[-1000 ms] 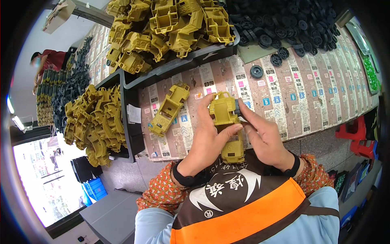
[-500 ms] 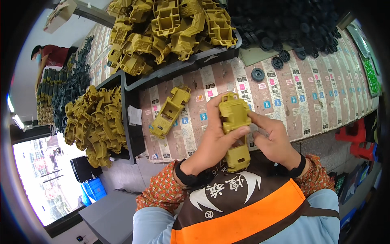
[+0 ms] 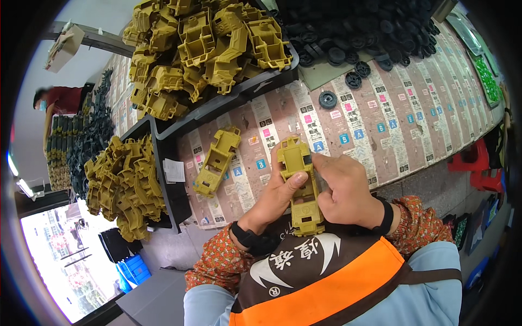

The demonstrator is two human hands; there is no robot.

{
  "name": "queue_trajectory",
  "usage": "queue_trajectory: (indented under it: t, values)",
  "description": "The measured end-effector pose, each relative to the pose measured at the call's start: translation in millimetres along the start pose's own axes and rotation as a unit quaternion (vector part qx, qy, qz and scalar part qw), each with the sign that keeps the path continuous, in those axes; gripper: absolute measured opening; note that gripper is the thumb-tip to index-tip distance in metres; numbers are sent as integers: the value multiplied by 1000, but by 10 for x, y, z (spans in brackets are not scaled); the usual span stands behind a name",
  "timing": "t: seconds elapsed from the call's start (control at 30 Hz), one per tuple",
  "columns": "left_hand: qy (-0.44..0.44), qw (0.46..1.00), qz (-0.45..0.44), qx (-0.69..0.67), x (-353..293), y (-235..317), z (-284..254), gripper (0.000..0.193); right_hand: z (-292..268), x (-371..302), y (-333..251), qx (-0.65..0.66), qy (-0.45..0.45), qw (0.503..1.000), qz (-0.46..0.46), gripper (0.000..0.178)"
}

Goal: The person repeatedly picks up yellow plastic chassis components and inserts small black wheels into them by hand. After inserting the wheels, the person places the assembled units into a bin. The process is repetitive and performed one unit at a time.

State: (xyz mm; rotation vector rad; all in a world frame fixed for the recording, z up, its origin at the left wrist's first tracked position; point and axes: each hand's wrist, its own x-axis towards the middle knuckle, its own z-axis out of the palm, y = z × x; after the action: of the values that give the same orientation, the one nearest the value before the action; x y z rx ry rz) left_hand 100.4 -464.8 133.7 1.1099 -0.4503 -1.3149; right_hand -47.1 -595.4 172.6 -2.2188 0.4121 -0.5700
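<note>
Just above my lap, my left hand point(image 3: 275, 198) is closed around a mustard-yellow plastic toy car body point(image 3: 305, 211), its thumb pressed across the middle. The body stands lengthwise toward me, with window-like openings facing up. My right hand point(image 3: 348, 190) is closed at the body's right side, index fingertip against its upper edge. By that fingertip shows a small dark patch point(image 3: 308, 159); I cannot tell whether it is a part or an opening. The other right fingers are curled under and partly hidden. A second yellow car body point(image 3: 217, 161) lies on the table to the left.
A dark crate point(image 3: 228, 100) heaped with yellow bodies stands beyond my hands, and another crate point(image 3: 167, 190) stands left. Black wheels point(image 3: 375, 35) are piled at the far right, with one loose wheel point(image 3: 327, 99) nearer. A person point(image 3: 60, 103) works at the far left.
The car body has turned in my hands, so its openings now show more. My right hand has curled in closer, its index finger now along the upper edge. The whole view has shifted slightly.
</note>
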Motion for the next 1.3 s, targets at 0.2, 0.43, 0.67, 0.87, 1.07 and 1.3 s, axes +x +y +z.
queue_trajectory:
  t: [0.2, 0.43, 0.67, 0.87, 1.07, 1.3]
  values:
    - [37, 999, -5, 10, 15, 258, 97, 79, -188, 275, 186, 62, -63, 992, 92, 40]
    - [72, 990, -7, -117, 107, 481, -87, 46, -374, 880, 859, -265, -7, 963, 41, 31]
    - [59, 976, -12, -209, 103, 443, -52, 52, -214, 753, 881, -225, -45, 973, -23, 46]
    - [133, 980, 56, -140, 87, 373, 26, 55, -337, 351, 322, 186, -161, 956, 161, 51]
    - [170, 974, 119, -95, 114, 356, 142, 72, -160, 16, 109, 367, -159, 895, 198, 52]
    - [201, 963, 176, -28, 97, 382, 269, 83, -39, -69, 96, 435, -91, 866, 230, 50]
